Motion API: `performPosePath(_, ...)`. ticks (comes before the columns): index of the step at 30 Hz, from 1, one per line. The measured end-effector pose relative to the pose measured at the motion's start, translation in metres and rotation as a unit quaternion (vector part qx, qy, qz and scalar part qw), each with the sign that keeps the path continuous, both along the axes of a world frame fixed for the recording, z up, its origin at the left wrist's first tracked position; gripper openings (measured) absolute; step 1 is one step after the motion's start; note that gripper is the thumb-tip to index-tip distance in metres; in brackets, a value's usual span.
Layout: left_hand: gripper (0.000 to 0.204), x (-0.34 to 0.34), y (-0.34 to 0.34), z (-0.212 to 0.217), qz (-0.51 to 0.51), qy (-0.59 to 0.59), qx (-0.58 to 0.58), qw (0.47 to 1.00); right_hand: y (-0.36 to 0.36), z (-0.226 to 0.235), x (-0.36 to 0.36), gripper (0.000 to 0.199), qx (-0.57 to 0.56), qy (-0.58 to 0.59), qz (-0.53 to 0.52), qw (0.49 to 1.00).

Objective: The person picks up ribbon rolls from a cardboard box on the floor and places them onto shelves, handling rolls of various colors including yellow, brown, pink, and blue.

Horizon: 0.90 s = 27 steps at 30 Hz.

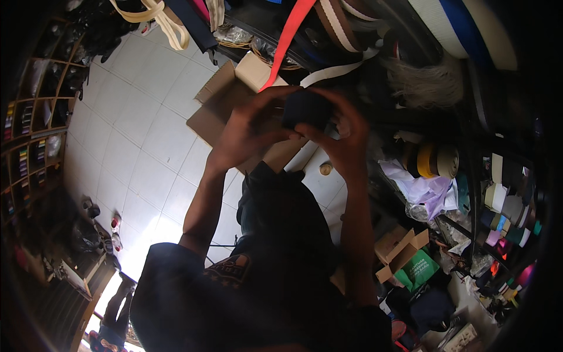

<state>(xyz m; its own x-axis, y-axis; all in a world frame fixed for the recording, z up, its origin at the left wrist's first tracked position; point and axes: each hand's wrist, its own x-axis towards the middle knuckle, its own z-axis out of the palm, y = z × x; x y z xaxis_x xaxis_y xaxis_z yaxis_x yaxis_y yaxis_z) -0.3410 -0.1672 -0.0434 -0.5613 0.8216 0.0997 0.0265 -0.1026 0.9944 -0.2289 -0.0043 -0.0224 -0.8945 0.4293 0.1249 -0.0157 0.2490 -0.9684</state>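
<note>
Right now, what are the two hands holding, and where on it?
A dark navy roll, gripped between both hands: left hand on its left side, right hand on its right and underside.

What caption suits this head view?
Both hands, left hand and right hand, hold a dark roll above a cardboard box.

Left hand (249,132) and right hand (343,141) gripped a dark webbing roll (306,110) | open cardboard box (226,102) below | white tiled floor (135,129).
</note>
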Motion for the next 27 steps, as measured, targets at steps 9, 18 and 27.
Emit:
performPosePath(9,0.06,0.002,0.021,0.035,-0.027,-0.03,0.105,0.994,0.004,0.036,0.018,0.06,0.079,0.097,-0.015,0.992)
performPosePath(18,0.054,0.041,0.045,0.054,0.038,-0.224,0.146,0.963,-0.014,0.029,0.042,0.044,0.083,0.215,-0.163,0.959)
performPosePath(27,0.052,0.095,0.063,0.068,0.022,-0.278,0.163,0.947,-0.01,0.054,0.099,0.038,0.048,0.198,-0.221,0.954)
